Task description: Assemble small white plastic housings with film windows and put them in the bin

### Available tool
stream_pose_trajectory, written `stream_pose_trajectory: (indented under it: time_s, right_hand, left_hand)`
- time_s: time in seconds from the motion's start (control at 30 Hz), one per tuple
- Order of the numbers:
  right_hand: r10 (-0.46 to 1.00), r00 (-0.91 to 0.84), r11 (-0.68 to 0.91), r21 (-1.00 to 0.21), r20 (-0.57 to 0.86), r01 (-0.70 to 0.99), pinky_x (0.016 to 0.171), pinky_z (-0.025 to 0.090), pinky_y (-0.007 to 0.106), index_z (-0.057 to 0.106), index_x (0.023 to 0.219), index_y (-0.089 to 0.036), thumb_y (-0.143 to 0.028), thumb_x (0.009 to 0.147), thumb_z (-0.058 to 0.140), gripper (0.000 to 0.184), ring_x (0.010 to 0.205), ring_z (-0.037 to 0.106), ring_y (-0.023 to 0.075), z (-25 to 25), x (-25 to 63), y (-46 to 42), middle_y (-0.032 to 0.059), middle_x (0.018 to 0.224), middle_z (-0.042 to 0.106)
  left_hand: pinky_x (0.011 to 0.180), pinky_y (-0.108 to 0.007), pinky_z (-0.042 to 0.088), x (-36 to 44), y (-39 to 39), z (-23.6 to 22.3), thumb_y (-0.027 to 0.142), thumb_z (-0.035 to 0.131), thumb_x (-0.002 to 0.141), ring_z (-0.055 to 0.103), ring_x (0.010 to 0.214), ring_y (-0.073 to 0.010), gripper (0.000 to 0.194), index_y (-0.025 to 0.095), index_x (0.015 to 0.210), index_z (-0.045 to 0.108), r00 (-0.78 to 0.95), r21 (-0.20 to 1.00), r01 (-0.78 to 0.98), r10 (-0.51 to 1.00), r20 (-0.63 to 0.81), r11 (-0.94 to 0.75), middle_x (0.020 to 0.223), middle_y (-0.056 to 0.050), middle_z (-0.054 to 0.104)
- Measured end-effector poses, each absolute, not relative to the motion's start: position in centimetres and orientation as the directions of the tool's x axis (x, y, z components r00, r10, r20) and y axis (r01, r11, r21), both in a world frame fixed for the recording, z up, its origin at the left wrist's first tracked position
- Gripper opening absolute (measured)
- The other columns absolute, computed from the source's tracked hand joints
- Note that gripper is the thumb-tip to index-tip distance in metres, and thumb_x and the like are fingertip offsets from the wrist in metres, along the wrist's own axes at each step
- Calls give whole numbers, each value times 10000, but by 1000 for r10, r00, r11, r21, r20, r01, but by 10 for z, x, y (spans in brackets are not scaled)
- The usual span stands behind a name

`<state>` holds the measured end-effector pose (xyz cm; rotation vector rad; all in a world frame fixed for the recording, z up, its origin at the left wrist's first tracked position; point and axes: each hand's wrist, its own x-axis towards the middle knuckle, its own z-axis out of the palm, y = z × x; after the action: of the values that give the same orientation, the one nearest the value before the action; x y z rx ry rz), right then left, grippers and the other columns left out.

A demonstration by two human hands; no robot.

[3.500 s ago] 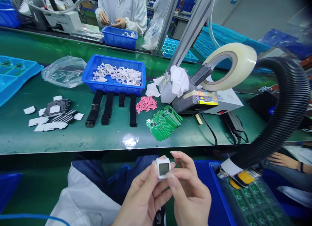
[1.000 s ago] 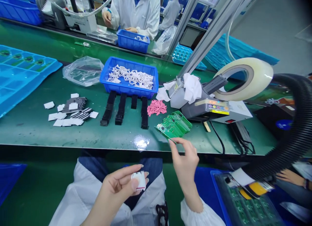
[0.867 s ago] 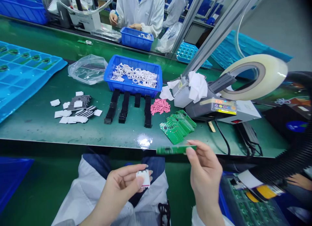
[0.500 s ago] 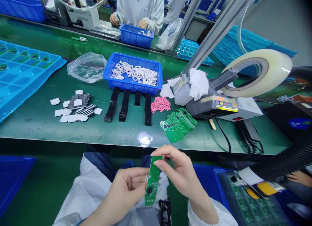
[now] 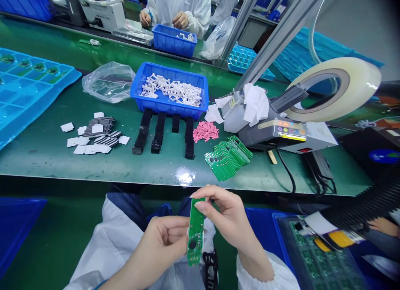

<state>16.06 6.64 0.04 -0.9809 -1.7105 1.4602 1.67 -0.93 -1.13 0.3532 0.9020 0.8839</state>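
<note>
A narrow green circuit board (image 5: 196, 231) is held upright above my lap, its face with a round black chip turned toward me. My right hand (image 5: 226, 217) pinches its top end between thumb and fingers. My left hand (image 5: 165, 240) is closed at its left edge, lower down. A bit of white shows behind the board's edges, but most of it is hidden. On the bench beyond lies a fanned stack of green circuit boards (image 5: 228, 158), beside a pile of small pink pieces (image 5: 206, 131).
A blue bin (image 5: 170, 111) holds white plastic frames, with black strips (image 5: 158, 133) in front. White-faced pads (image 5: 98, 127) and a plastic bag (image 5: 108, 82) lie left, near a blue tray (image 5: 34, 96). A tape dispenser (image 5: 271, 133) stands right. Across the bench sits a co-worker (image 5: 178, 6).
The board has turned slightly and stands straighter, still between both hands. My right hand has shifted a little to the left. The view has moved slightly.
</note>
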Motion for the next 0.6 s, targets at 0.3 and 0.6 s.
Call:
stream_pose_trajectory:
  time_s: [0.3, 0.6]
  right_hand:
    - [844, -524, 196, -974, 110, 111, 487, 372, 200, 700, 859, -222, -190, 829, 621, 91, 531, 442, 78, 4, 162, 74, -28, 649, 591]
    - [783, -538, 432, -896, 313, 107, 536, 410, 234, 668, 942, -225, -132, 858, 594, 146, 593, 489, 101, 5, 165, 72, -15, 719, 658]
  left_hand:
    - [777, -240, 513, 12, -14, -8, 253, 743, 717, 707, 835, -157, 312, 307, 1023, 719, 386, 642, -479, 800, -458, 599, 844, -1, 785]
    - [799, -327, 542, 12, -16, -15, 345, 718, 729, 715, 864, -218, 419, 243, 1133, 670, 326, 720, -444, 845, -423, 532, 943, -70, 777]
